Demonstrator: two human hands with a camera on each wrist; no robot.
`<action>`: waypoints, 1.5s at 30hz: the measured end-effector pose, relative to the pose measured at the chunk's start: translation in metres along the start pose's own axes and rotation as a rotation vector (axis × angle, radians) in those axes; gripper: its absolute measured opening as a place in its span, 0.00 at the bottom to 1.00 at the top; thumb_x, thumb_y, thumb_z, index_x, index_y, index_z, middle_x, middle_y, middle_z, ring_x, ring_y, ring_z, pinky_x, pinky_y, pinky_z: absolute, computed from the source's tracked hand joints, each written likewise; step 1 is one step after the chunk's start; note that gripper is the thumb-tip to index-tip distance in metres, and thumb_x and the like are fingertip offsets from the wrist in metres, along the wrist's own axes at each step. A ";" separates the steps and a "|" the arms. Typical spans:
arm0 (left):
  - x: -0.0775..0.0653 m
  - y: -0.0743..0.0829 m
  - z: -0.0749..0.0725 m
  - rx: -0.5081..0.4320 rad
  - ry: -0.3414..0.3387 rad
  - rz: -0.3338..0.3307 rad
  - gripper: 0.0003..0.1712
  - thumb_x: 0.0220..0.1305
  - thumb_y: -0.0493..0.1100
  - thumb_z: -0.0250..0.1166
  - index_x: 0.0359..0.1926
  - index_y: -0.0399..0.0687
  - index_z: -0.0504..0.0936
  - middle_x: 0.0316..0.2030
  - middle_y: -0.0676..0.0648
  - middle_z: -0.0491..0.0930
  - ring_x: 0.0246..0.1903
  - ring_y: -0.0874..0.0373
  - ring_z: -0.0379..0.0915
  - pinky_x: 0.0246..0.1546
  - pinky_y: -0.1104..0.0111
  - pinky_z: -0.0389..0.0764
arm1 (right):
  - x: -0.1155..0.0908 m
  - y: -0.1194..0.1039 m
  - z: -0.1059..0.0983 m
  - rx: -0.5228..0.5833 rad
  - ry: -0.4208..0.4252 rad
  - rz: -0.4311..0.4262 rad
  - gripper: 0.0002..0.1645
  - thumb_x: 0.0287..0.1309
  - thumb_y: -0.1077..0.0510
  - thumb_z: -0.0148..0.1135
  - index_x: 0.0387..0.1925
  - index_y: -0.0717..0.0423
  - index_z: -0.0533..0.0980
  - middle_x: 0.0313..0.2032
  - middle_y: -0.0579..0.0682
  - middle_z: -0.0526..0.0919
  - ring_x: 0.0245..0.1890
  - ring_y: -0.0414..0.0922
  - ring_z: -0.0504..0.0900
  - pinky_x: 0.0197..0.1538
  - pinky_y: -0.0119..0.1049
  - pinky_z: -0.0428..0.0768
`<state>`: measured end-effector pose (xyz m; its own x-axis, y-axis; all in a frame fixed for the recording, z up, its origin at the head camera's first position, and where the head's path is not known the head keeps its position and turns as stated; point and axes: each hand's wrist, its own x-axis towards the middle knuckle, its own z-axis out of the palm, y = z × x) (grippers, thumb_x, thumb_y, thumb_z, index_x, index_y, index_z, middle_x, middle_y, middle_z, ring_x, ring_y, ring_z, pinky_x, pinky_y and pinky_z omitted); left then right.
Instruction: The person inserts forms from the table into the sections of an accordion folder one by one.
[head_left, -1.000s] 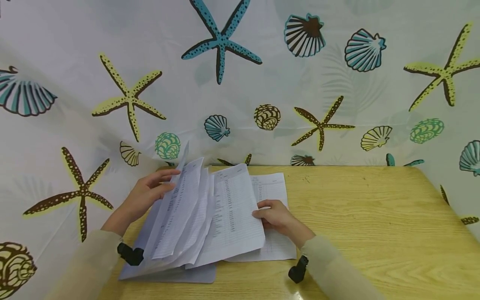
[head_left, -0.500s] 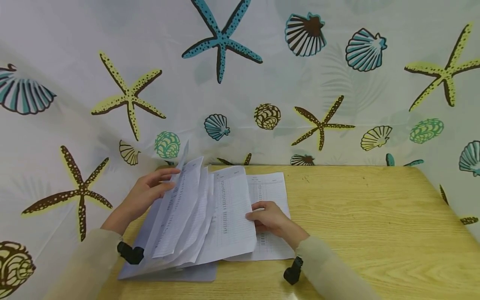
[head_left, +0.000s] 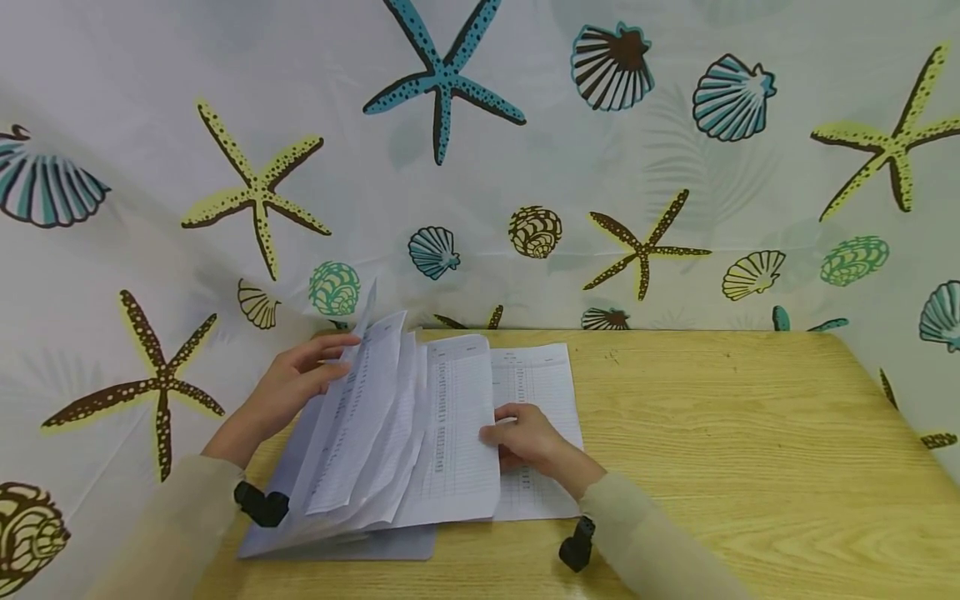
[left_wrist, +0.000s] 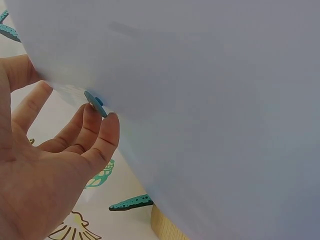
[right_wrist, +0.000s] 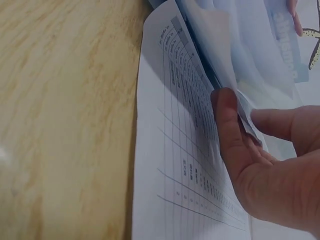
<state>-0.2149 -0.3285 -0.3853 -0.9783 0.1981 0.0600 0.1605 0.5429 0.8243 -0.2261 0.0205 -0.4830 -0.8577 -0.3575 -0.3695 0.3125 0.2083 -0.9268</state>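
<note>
Wood-grain tbl (head_left: pixel 720 433) w/ shell-print cloth (head_left: pixel 517 150) behind; R hand (head_left: pixel 529 437) pinches paper (head_left: pixel 467 417).

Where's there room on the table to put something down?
The biggest bare patch is the right part of the table, between the rightmost sheet, the patterned cloth and the right sleeve. A thin strip shows in front of the folder. The left and middle are crowded: folder, loose papers, left hand, right hand.

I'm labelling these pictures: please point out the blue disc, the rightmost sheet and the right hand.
Blue disc (left_wrist: pixel 95 104): left wrist view, near its middle.
Rightmost sheet (head_left: pixel 535 379): head view, on its upper printed part.
Right hand (head_left: pixel 536 437): head view, on the back of the hand.
</note>
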 end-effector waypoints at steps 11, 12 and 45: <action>0.002 -0.002 0.000 0.010 0.002 0.003 0.28 0.80 0.48 0.59 0.76 0.49 0.71 0.75 0.38 0.68 0.69 0.43 0.65 0.50 0.67 0.79 | 0.001 -0.002 -0.001 0.009 0.002 -0.038 0.24 0.75 0.65 0.55 0.65 0.76 0.72 0.44 0.64 0.87 0.30 0.45 0.87 0.35 0.44 0.89; 0.002 -0.002 0.000 0.011 0.002 0.003 0.28 0.80 0.48 0.59 0.76 0.49 0.71 0.75 0.38 0.68 0.69 0.43 0.65 0.50 0.67 0.79 | 0.002 -0.001 0.000 0.008 -0.003 -0.040 0.24 0.74 0.65 0.56 0.65 0.76 0.72 0.44 0.64 0.87 0.30 0.45 0.87 0.35 0.44 0.89; 0.003 -0.002 0.001 0.009 0.004 -0.011 0.28 0.80 0.47 0.59 0.76 0.49 0.70 0.75 0.37 0.67 0.70 0.39 0.66 0.51 0.63 0.78 | 0.009 -0.005 0.031 0.056 -0.058 -0.058 0.26 0.75 0.66 0.51 0.69 0.77 0.68 0.43 0.68 0.88 0.25 0.44 0.88 0.35 0.44 0.90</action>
<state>-0.2176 -0.3284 -0.3870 -0.9805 0.1888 0.0535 0.1511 0.5525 0.8197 -0.2230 -0.0117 -0.4835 -0.8503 -0.4202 -0.3168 0.2865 0.1353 -0.9485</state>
